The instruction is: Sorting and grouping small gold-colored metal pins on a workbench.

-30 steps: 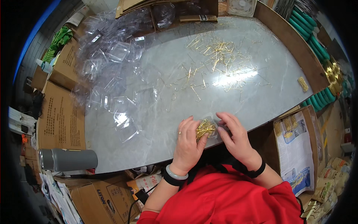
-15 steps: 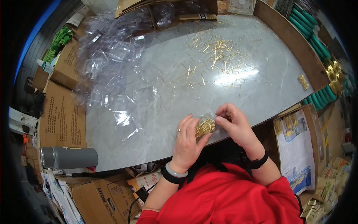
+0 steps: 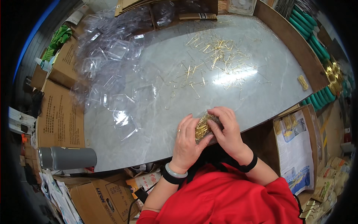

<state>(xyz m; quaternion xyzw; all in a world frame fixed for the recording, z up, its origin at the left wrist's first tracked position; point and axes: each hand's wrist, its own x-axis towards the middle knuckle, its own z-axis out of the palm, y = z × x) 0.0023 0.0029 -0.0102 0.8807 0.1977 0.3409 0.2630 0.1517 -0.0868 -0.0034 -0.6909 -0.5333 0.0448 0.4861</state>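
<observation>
My left hand (image 3: 186, 141) and my right hand (image 3: 227, 130) both grip a small clear plastic case (image 3: 204, 127) packed with thin gold hooks, at the near edge of a grey marble table (image 3: 156, 149). The left hand cups it from the left with a ring on one finger. My right thumb and fingers press on its top and right side. Loose gold hooks (image 3: 218, 52) lie scattered over the far middle of the table.
A heap of empty clear plastic cases (image 3: 108, 63) covers the table's left side. A grey flask (image 3: 67, 158) lies on cardboard boxes (image 3: 59, 115) at the left. Green tubes (image 3: 309, 26) line the right edge, with a box of printed cards (image 3: 296, 149) at the near right.
Both hands shifted slightly on the case, the right hand closing more over its top. The case stayed at the table's near edge.
</observation>
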